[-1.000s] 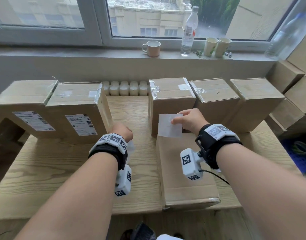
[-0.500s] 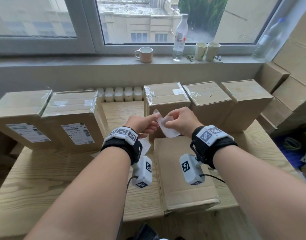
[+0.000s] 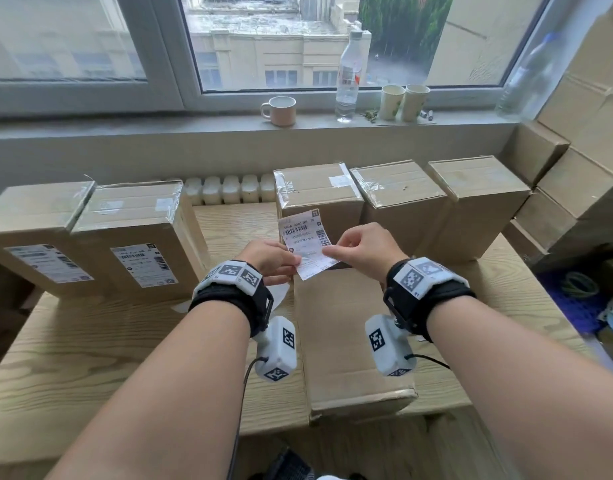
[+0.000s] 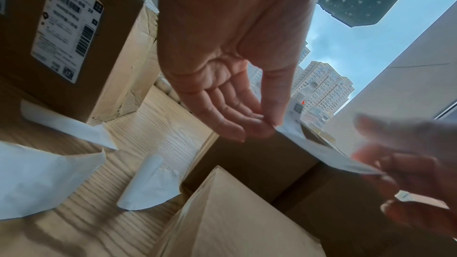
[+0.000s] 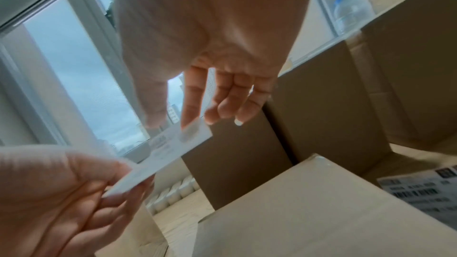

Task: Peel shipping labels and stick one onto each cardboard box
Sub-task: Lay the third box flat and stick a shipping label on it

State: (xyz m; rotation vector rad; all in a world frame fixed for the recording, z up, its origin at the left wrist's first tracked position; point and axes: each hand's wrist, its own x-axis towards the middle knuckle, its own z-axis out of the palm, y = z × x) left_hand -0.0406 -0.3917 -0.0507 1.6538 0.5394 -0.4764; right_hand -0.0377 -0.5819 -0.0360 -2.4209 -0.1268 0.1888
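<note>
A white shipping label [image 3: 306,242] hangs in the air with its printed side toward me, in front of the nearest unlabelled upright box [image 3: 318,195]. My left hand [image 3: 294,264] pinches its lower left edge and my right hand [image 3: 329,250] pinches its right edge. The left wrist view shows thumb and fingers closed on the label [image 4: 319,149]. In the right wrist view, thumb and forefinger pinch the label [image 5: 163,151]. Two boxes at the left carry labels [image 3: 144,265]. A flat box [image 3: 350,344] lies under my hands.
Two more unlabelled boxes [image 3: 402,199] stand right of the nearest one. Peeled backing papers [image 4: 49,179] lie on the wooden table [image 3: 90,358] by the labelled boxes. Another printed label [image 5: 425,192] lies on the flat box. Stacked cartons [image 3: 575,168] fill the right side; mugs and bottles stand on the sill.
My left hand came across to the sheet that the right hand held alone. The label now shows its printed side and both hands pinch it.
</note>
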